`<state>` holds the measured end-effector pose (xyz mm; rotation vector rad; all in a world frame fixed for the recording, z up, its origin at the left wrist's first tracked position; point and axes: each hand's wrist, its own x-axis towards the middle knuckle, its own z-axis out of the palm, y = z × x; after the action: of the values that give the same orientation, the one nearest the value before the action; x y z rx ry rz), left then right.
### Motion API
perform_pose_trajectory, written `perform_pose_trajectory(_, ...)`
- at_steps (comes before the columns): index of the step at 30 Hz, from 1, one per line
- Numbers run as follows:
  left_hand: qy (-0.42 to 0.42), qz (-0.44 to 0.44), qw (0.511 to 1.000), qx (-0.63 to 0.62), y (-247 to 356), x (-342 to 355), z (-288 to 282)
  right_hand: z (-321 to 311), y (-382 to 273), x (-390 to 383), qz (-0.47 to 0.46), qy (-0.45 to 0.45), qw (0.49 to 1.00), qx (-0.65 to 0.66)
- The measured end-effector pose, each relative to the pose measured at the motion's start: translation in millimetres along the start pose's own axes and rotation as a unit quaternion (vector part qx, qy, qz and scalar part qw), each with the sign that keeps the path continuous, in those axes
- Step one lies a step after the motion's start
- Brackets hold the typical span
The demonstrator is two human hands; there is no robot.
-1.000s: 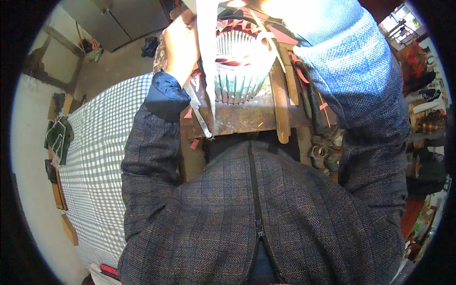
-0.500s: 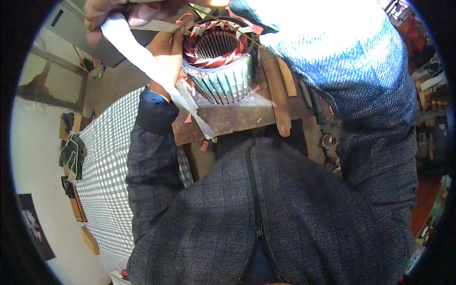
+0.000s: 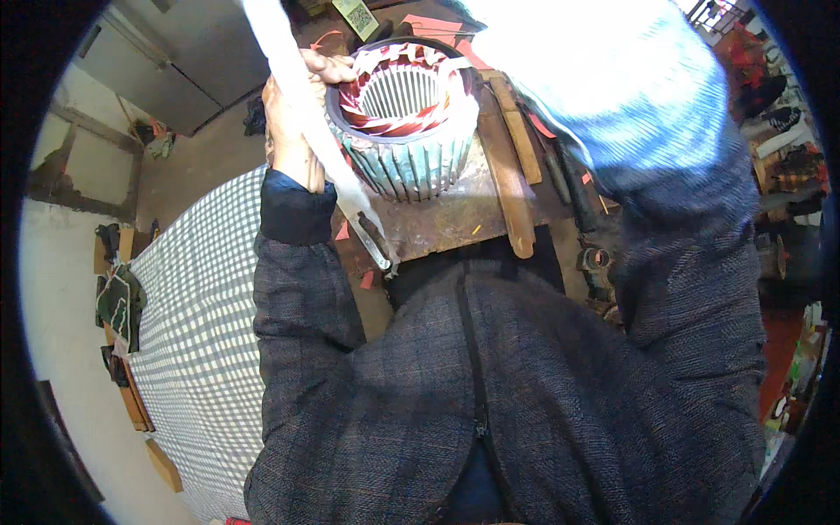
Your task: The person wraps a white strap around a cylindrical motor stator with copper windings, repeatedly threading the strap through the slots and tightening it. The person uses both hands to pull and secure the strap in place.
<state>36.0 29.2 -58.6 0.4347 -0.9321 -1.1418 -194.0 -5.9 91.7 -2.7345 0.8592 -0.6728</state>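
A motor stator (image 3: 407, 162) with a ribbed, grey-green housing stands on the workbench. Red copper windings (image 3: 372, 122) ring its open bore, bound in places with white tape. My left hand (image 3: 293, 118) is at the stator's left side, its fingers bent and closed at the winding's edge; what they grip is hidden. A long white cloth tape (image 3: 319, 144) runs from the top edge down across this hand to the bench's front edge. My right sleeve (image 3: 612, 96), glaring in bright light, reaches up past the stator's right. The right hand itself is beyond the picture.
Right of the stator, wooden strips (image 3: 507, 184) and a dark rod-like tool (image 3: 573, 192) lie on the wooden bench (image 3: 437, 227). Red paper scraps (image 3: 433, 29) lie behind the stator. A checked cloth (image 3: 192, 306) spreads at left; clutter fills the right side.
The hand holding the tape at the upper left has gone out over the top edge, drawing the tape upward. My left hand has shifted slightly lower and left beside the stator.
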Motion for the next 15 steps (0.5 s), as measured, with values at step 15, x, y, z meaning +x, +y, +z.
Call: perform_pose_trajectory(15,-0.043,-0.139,0.989,0.006,35,10,-24,143,50,72,0.303,0.073,0.932,-0.183)
